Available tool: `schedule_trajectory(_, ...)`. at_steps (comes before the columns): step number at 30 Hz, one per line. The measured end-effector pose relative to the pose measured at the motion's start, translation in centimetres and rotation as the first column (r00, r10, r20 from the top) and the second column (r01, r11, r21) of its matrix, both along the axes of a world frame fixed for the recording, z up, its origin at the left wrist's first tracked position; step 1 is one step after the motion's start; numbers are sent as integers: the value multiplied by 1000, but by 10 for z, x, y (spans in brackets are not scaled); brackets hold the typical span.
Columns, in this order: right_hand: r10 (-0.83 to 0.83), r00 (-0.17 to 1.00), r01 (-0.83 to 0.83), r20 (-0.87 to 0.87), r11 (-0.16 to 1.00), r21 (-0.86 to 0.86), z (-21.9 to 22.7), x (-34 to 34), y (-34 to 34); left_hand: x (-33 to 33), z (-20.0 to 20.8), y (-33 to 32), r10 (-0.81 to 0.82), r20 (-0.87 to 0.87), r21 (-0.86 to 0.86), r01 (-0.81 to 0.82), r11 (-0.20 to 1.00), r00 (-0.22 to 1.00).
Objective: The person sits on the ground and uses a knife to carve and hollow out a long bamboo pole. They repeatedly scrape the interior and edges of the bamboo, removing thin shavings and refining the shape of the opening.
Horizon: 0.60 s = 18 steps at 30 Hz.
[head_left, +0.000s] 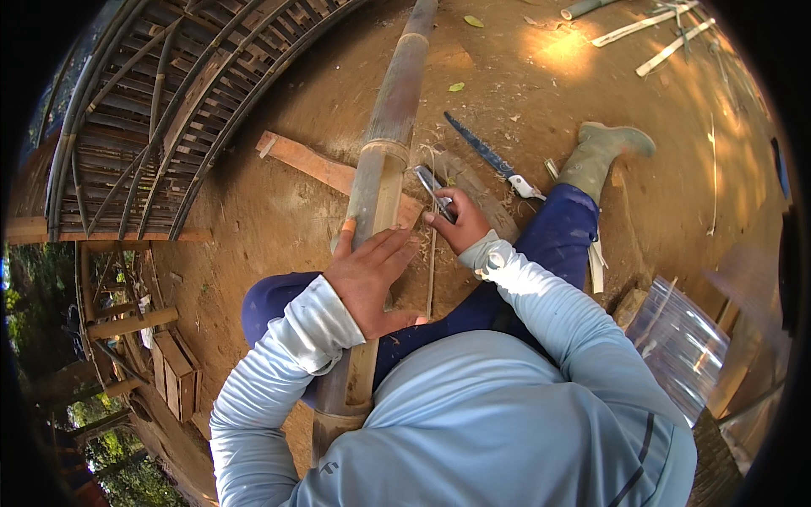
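A long thick bamboo pole (391,110) runs from the far top down across my lap, with a pale opening cut along its side. My left hand (372,275) lies on the pole, its palm down and fingers stretched over the cut part. To the right of the pole, my right hand (459,221) is closed around a slim silver-and-dark tool (432,188), whose exact kind I cannot make out. The tool points away from me and stands apart from my left hand. A pruning saw (490,152) with a dark blade and white handle lies on the ground beyond my right hand.
A reddish wooden board (308,162) lies under the pole. A slatted bamboo structure (182,110) fills the far left; a wooden box (175,372) stands below it. My booted leg (596,160) stretches out at right, near a clear plastic sheet (676,338). Bamboo strips (674,46) lie far right.
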State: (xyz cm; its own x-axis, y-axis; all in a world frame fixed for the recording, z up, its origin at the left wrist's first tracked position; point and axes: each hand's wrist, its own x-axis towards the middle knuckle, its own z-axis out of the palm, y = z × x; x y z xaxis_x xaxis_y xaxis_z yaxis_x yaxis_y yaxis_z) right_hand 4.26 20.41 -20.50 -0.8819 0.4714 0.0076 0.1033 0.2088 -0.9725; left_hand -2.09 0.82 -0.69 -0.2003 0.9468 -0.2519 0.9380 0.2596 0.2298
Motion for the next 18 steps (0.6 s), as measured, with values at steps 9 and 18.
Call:
schedule_trajectory(9,-274,957,252,-98,948,-192,10,-79,-8,-10,-10,3,19,48,12,-19,1000,999)
schedule_trajectory(18,-228,966,250,123,945,-211,-8,-76,-14,-18,-12,-2,27,99,15,-29,999,995)
